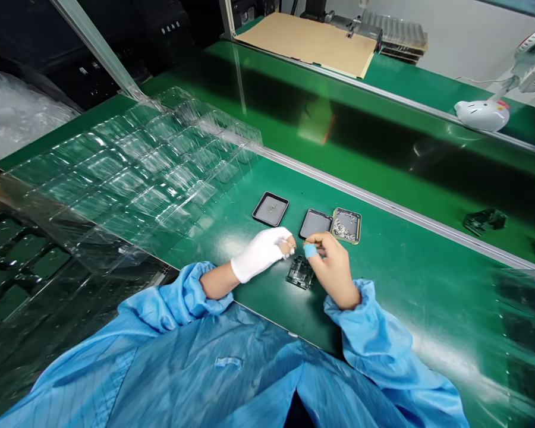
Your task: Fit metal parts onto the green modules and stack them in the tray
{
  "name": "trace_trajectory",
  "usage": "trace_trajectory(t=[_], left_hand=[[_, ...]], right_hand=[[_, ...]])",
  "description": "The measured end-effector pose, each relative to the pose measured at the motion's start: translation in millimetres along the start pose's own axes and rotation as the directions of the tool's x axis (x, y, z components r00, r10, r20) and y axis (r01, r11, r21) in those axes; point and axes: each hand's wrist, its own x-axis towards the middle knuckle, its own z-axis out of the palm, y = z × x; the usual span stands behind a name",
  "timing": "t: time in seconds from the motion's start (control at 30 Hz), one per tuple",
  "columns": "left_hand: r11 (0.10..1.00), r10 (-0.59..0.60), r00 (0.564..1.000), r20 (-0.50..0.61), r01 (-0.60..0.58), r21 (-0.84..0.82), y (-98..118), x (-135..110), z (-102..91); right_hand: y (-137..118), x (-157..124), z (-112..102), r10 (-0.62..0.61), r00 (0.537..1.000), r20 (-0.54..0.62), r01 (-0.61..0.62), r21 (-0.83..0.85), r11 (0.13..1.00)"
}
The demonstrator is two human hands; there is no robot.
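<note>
My left hand (265,252), in a white glove with bare fingertips, is closed in a pinch above the green bench. Opposite it, close by, my right hand (332,261) also pinches, with a blue covering (311,250) on its thumb. Whatever lies between the fingertips is too small to make out. Just below both hands sits a dark, partly clear plastic part (299,273). Beyond them lie a dark shallow tray (271,209) with a few tiny pieces, a second dark tray (315,223), and a tray of small shiny metal pieces (346,226).
Clear plastic blister trays (160,160) cover the bench's left side. A metal rail (361,196) runs along a clear upright panel behind the work area. Similar dark parts (485,222) show at the right. A white fan (484,113) stands at the back right.
</note>
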Motion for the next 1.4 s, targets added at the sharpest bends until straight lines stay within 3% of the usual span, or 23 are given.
trace_trajectory(t=[0.03,0.1,0.17,0.23,0.33,0.43,0.5,0.6,0.67,0.73,0.87,1.0,1.07,1.13,1.23,1.33,1.4], left_hand=[[0.972,0.067,0.997,-0.034,-0.058,0.226,-5,2,-2.6],[0.785,0.138,0.990,-0.016,-0.100,0.612,-15,7,-6.8],[0.597,0.118,0.991,0.061,-0.120,0.793,-22,9,-9.6],[0.538,0.125,0.989,0.077,-0.132,0.833,-20,6,-11.4],[0.623,0.289,0.957,-0.014,-0.177,0.762,-5,-9,-11.8],[0.727,0.442,0.897,0.015,-0.368,0.579,12,-23,-5.6],[0.762,0.488,0.872,0.051,-0.453,0.463,16,-28,2.2],[0.803,0.482,0.876,0.002,-0.443,0.398,14,-30,13.2],[0.820,0.462,0.887,-0.012,-0.422,0.387,12,-30,16.8],[0.823,0.449,0.894,0.009,-0.417,0.386,11,-30,17.2],[0.764,0.480,0.872,0.096,-0.469,0.443,15,-35,14.7],[0.635,0.506,0.830,0.236,-0.543,0.550,12,-40,13.7],[0.615,0.509,0.810,0.292,-0.579,0.535,9,-41,13.1],[0.663,0.505,0.831,0.232,-0.546,0.512,4,-40,13.1],[0.764,0.395,0.912,0.108,-0.392,0.512,-6,-36,17.1],[0.812,0.248,0.958,0.142,-0.286,0.509,-16,-31,26.4],[0.836,0.244,0.962,0.125,-0.274,0.476,-18,-30,32.3]], right_hand=[[0,1,-1,0.106,0.994,0.039,-0.110,0.131,0.985],[2,3,-4,0.250,0.955,0.160,-0.291,0.342,0.894],[3,4,-8,0.305,0.916,0.260,-0.393,0.441,0.807],[3,3,-13,0.323,0.900,0.292,-0.428,0.463,0.776],[-4,-1,-21,0.330,0.897,0.293,-0.437,0.476,0.763],[-14,-6,-24,0.302,0.865,0.400,-0.484,0.509,0.712],[-19,-11,-21,0.271,0.828,0.490,-0.530,0.530,0.661],[-22,-20,-15,0.292,0.811,0.506,-0.567,0.561,0.603],[-22,-27,-13,0.331,0.840,0.430,-0.538,0.578,0.613],[-22,-33,-16,0.324,0.879,0.351,-0.473,0.553,0.686],[-22,-41,-24,0.142,0.936,0.323,-0.263,0.369,0.892],[-25,-41,-30,0.007,0.924,0.382,-0.095,0.211,0.973],[-25,-40,-33,-0.036,0.904,0.426,-0.052,0.192,0.980],[-23,-39,-37,-0.035,0.923,0.383,-0.036,0.176,0.984],[-13,-38,-38,0.021,0.984,0.177,-0.040,0.110,0.993],[-2,-38,-32,-0.028,0.995,0.093,0.026,0.016,1.000],[2,-39,-25,-0.108,0.990,0.094,0.113,-0.052,0.992]])
